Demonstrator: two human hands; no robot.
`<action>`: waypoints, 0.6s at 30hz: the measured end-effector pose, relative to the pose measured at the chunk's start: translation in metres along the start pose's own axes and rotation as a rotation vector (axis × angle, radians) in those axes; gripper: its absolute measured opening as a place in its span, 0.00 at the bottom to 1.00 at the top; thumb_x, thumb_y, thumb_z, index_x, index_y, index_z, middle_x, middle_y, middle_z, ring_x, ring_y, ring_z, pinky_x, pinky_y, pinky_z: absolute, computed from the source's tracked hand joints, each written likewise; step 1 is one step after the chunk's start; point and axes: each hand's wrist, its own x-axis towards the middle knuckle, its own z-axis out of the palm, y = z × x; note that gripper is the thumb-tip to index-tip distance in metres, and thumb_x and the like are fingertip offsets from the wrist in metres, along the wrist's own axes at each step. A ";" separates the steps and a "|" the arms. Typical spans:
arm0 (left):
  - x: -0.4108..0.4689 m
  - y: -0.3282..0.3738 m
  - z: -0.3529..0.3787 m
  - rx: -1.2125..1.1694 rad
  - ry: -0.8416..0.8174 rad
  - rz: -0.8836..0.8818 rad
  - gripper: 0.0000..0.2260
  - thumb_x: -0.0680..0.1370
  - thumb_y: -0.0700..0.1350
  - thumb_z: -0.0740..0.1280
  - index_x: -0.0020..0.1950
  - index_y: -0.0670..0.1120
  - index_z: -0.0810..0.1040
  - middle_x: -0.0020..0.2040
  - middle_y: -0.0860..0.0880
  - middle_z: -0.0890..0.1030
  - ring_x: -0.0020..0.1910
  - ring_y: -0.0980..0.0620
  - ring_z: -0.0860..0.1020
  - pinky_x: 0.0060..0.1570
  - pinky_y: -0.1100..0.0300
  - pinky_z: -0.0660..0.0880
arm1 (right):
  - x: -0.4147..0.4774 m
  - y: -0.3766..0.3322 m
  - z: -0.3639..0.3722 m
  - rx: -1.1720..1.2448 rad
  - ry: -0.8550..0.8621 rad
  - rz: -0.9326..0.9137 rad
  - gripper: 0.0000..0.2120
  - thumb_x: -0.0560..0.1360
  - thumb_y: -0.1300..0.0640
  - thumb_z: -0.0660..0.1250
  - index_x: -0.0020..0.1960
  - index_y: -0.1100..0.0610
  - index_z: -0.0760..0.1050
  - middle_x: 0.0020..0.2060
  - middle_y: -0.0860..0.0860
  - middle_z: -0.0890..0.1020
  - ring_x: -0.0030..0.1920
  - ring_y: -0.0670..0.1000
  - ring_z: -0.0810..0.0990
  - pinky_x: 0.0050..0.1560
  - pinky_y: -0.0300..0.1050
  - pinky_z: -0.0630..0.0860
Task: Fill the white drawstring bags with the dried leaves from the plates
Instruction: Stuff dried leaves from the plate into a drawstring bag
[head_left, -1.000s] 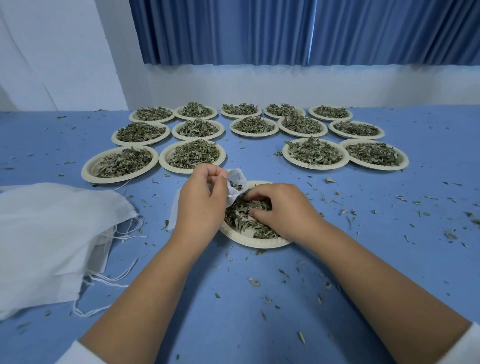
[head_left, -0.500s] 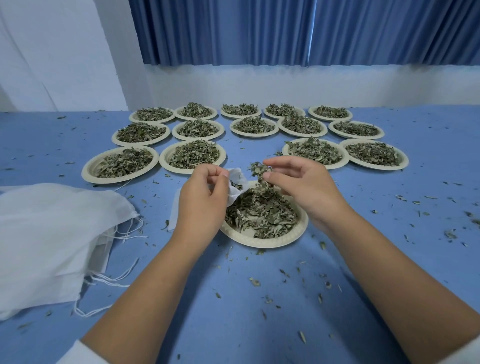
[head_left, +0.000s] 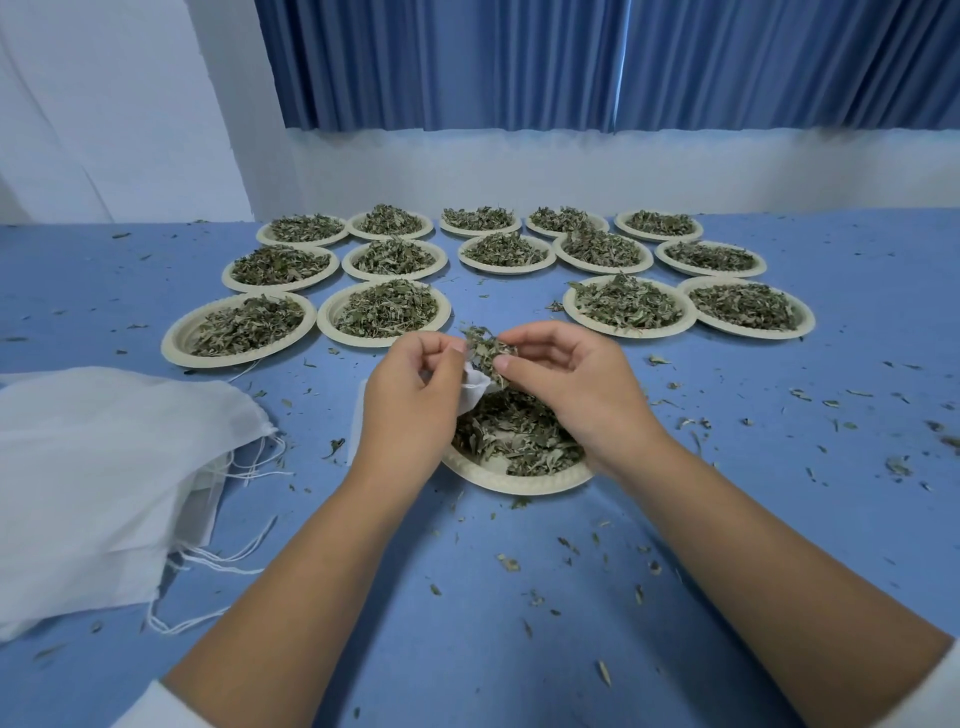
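My left hand (head_left: 410, 405) pinches the mouth of a small white drawstring bag (head_left: 474, 388), mostly hidden behind that hand. My right hand (head_left: 566, 384) holds a pinch of dried leaves (head_left: 485, 349) right at the bag's mouth, touching my left fingers. Both hands hover over a paper plate (head_left: 519, 483) with a heap of dried leaves (head_left: 511, 436) on it, in the middle of the blue table.
Several paper plates heaped with dried leaves (head_left: 387, 309) stand in rows at the back. A pile of white drawstring bags (head_left: 104, 467) with loose strings lies at the left. Leaf crumbs are scattered over the blue table (head_left: 779, 519).
My right hand lifted a pinch of leaves out of the plate and carried it left to the bag's mouth. My left hand kept holding the bag.
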 end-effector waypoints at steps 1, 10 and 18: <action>0.001 -0.001 -0.001 -0.011 0.008 -0.010 0.04 0.81 0.46 0.65 0.47 0.50 0.79 0.41 0.52 0.81 0.45 0.50 0.82 0.46 0.59 0.80 | 0.000 0.000 -0.001 -0.030 0.001 0.002 0.10 0.70 0.64 0.76 0.45 0.50 0.82 0.39 0.42 0.85 0.43 0.40 0.82 0.47 0.32 0.76; -0.001 -0.001 -0.001 0.066 -0.022 0.082 0.04 0.81 0.46 0.64 0.48 0.50 0.78 0.34 0.63 0.79 0.35 0.62 0.79 0.38 0.67 0.78 | 0.000 -0.003 -0.002 -0.330 -0.038 -0.008 0.10 0.71 0.64 0.75 0.41 0.49 0.82 0.34 0.41 0.82 0.35 0.37 0.78 0.40 0.29 0.73; -0.007 0.003 0.002 0.181 -0.069 0.142 0.04 0.81 0.45 0.64 0.47 0.50 0.77 0.40 0.53 0.82 0.41 0.53 0.82 0.50 0.47 0.79 | -0.002 -0.004 -0.006 -0.603 -0.145 -0.075 0.10 0.70 0.62 0.72 0.42 0.47 0.83 0.31 0.33 0.80 0.32 0.33 0.76 0.37 0.26 0.69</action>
